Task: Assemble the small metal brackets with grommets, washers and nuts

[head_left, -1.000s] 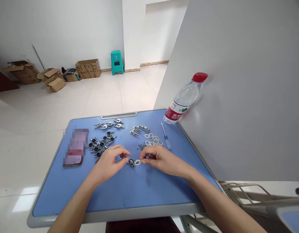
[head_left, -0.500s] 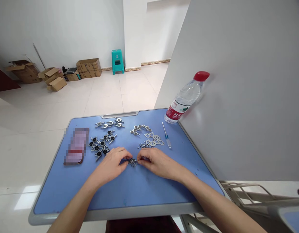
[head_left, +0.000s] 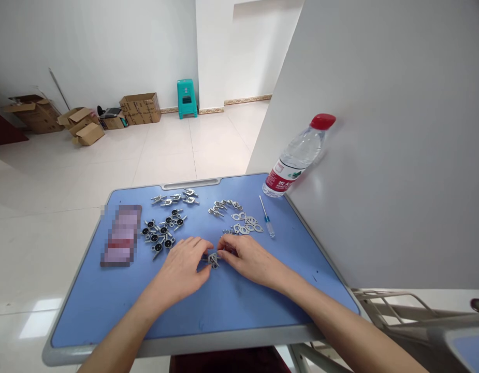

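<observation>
A small silver metal fitting (head_left: 213,260) with a diamond-shaped plate and thin side pins sits at the table's front middle, between my hands. My left hand (head_left: 187,267) is at its left, thumb and forefinger spread apart around that side. From the right, my right hand (head_left: 247,256) pinches the fitting's edge with curled fingertips; the exact contact is partly hidden. Behind the right fingers lie tiny screws (head_left: 228,231), flat oval plates (head_left: 247,226) and a row of silver parts (head_left: 225,205). Several black-centred metal fittings (head_left: 163,230) are left of my left hand.
More silver fittings (head_left: 175,198) lie at the back left, near a pixelated phone-like object (head_left: 122,235). A blue-handled screwdriver (head_left: 267,223) and a red-capped water bottle (head_left: 291,163) are at the right, beside a grey panel (head_left: 398,155). Boxes (head_left: 140,109) and a teal stool (head_left: 187,98) stand beyond.
My left thumb and forefinger have parted from the fitting's left side. The fitting now shows its flat plate more fully; my right hand stays beside it.
</observation>
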Available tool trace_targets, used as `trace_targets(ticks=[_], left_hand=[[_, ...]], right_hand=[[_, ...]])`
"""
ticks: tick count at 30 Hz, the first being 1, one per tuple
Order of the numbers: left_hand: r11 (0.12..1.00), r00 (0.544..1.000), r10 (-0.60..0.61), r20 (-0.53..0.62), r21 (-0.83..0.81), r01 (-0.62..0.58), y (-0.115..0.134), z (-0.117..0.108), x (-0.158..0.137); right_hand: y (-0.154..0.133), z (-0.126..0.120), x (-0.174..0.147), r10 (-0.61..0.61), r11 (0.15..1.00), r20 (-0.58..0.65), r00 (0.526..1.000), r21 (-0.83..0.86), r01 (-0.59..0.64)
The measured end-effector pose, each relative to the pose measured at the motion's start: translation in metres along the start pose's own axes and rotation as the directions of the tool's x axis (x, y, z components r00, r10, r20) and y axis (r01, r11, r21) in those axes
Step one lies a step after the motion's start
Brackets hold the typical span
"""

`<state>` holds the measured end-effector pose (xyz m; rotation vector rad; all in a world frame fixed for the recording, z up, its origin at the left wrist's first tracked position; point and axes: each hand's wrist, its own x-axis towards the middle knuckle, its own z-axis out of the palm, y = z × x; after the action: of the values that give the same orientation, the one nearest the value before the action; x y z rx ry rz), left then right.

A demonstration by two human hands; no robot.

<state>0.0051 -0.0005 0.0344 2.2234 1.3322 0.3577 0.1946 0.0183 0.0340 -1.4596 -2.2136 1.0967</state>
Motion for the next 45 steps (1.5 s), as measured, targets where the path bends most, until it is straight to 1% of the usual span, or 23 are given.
trace_targets(ticks=[2,3,4,5,6,8,10,12,15,17,19,20,22,24,25,27,28,30,33,36,39,41,45], left_hand=[[0.989,0.998,-0.049,-0.045,-0.14,0.042,-0.003,-0.003,0.002],[0.967,0.994,-0.087,-0.061,-0.246,0.07,-0.006,-0.005,0.003],[0.926,0.989,-0.133,-0.068,-0.365,0.099,-0.008,-0.008,0.004],[0.861,0.982,-0.18,-0.048,-0.49,0.134,-0.011,-0.01,0.006],[0.777,0.976,-0.215,-0.014,-0.608,0.163,-0.014,-0.011,0.007],[0.611,0.964,-0.262,0.039,-0.767,0.196,-0.019,-0.013,0.009],[0.492,0.955,-0.289,0.073,-0.844,0.213,-0.022,-0.013,0.011],[0.417,0.947,-0.305,0.1,-0.88,0.228,-0.023,-0.011,0.012],[0.343,0.939,-0.321,0.126,-0.908,0.239,-0.023,-0.009,0.014],[0.326,0.933,-0.335,0.132,-0.913,0.246,-0.023,-0.007,0.015],[0.361,0.93,-0.349,0.112,-0.9,0.244,-0.023,-0.007,0.016],[0.403,0.931,-0.356,0.086,-0.884,0.235,-0.022,-0.007,0.016],[0.541,0.934,-0.357,0.003,-0.814,0.209,-0.02,-0.009,0.014],[0.718,0.944,-0.32,-0.08,-0.67,0.187,-0.015,-0.011,0.01],[0.804,0.957,-0.275,-0.093,-0.569,0.175,-0.011,-0.012,0.007],[0.921,0.982,-0.173,-0.076,-0.365,0.134,-0.004,-0.014,0.002],[0.954,0.986,-0.154,-0.065,-0.271,0.131,0.0,-0.014,0.0],[0.98,0.989,-0.145,-0.02,-0.141,0.141,0.005,-0.011,-0.002],[0.993,0.993,-0.109,0.046,-0.027,0.111,0.007,0.0,-0.001],[0.994,0.998,-0.062,0.013,0.09,0.061,0.004,0.011,0.002],[0.98,1.0,-0.028,-0.014,0.195,0.03,0.002,0.017,0.004],[0.972,1.0,-0.008,-0.015,0.234,0.011,0.002,0.018,0.004],[0.965,0.999,0.042,-0.012,0.26,-0.038,0.002,0.017,0.004]], right_hand=[[0.001,-0.003,-0.002,0.001,1.0,-0.009,1.0,-0.006,-0.001],[0.001,-0.005,-0.003,0.003,1.0,-0.014,1.0,-0.004,-0.003],[0.002,-0.007,-0.003,0.005,1.0,-0.02,1.0,0.001,-0.005],[0.002,-0.009,-0.004,0.007,1.0,-0.024,1.0,0.003,-0.006],[0.002,-0.01,-0.005,0.006,1.0,-0.026,1.0,0.003,-0.006],[0.002,-0.012,-0.006,0.002,1.0,-0.027,1.0,-0.001,-0.002],[0.003,-0.011,-0.007,-0.004,1.0,-0.025,1.0,-0.012,0.004],[0.003,-0.009,-0.007,-0.004,1.0,-0.022,1.0,-0.023,0.003],[0.003,-0.007,-0.006,0.0,0.999,-0.015,1.0,-0.032,0.0],[0.003,-0.007,-0.005,0.002,0.999,-0.009,1.0,-0.032,-0.002],[0.003,-0.008,-0.006,0.005,0.999,-0.003,1.0,-0.037,-0.005],[0.003,-0.008,-0.006,0.006,0.999,0.0,1.0,-0.042,-0.006],[0.002,-0.009,-0.006,0.004,0.998,0.012,1.0,-0.059,-0.003],[0.002,-0.009,-0.006,0.006,0.996,0.031,1.0,-0.089,-0.003],[0.002,-0.009,-0.006,0.01,0.994,0.042,0.999,-0.105,-0.006],[0.002,-0.007,-0.006,0.017,0.991,0.064,0.998,-0.131,-0.009],[0.002,-0.007,-0.006,0.016,0.99,0.072,0.997,-0.14,-0.006],[0.002,-0.005,-0.007,0.005,0.988,0.084,0.996,-0.157,0.009],[0.003,-0.002,-0.008,-0.006,0.982,0.089,0.996,-0.187,0.022],[0.005,0.0,-0.009,-0.01,0.977,0.085,0.996,-0.213,0.028],[0.006,0.004,-0.008,-0.018,0.971,0.071,0.997,-0.238,0.035],[0.007,0.006,-0.008,-0.016,0.966,0.063,0.998,-0.256,0.032],[0.007,0.008,-0.007,-0.01,0.962,0.069,0.998,-0.273,0.028]])
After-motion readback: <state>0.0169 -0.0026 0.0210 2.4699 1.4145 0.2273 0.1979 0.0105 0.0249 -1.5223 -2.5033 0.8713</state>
